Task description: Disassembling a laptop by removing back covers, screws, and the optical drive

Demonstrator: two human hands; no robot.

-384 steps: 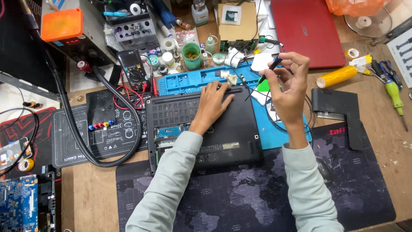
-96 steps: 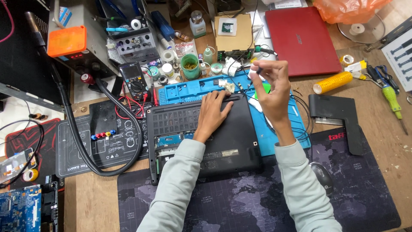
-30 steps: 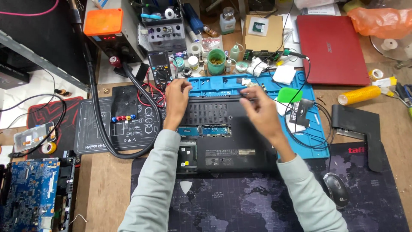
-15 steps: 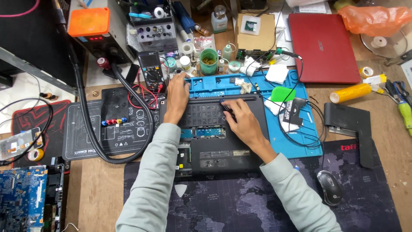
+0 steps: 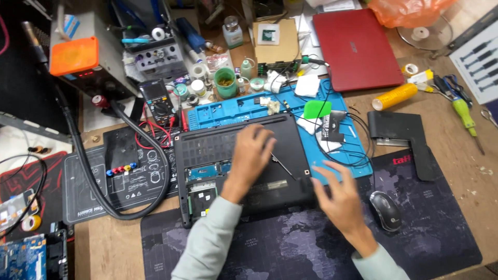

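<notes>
the black laptop [image 5: 244, 166] lies upside down on the worktop [image 5: 456, 171], part of its bottom cover off and boards exposed. the left hand [image 5: 254, 153] presses flat on it, grip released; the right hand [image 5: 337, 197] hovers open beside it. reassembly looks unfinished.

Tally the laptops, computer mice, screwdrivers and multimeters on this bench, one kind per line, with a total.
Laptops: 2, the black upturned laptop with its base cover open under the left hand, and the closed red laptop.
Computer mice: 1, the black mouse beside the right hand.
Screwdrivers: 1, the green-handled screwdriver.
Multimeters: 1, the black handheld multimeter.
Total: 5
</notes>
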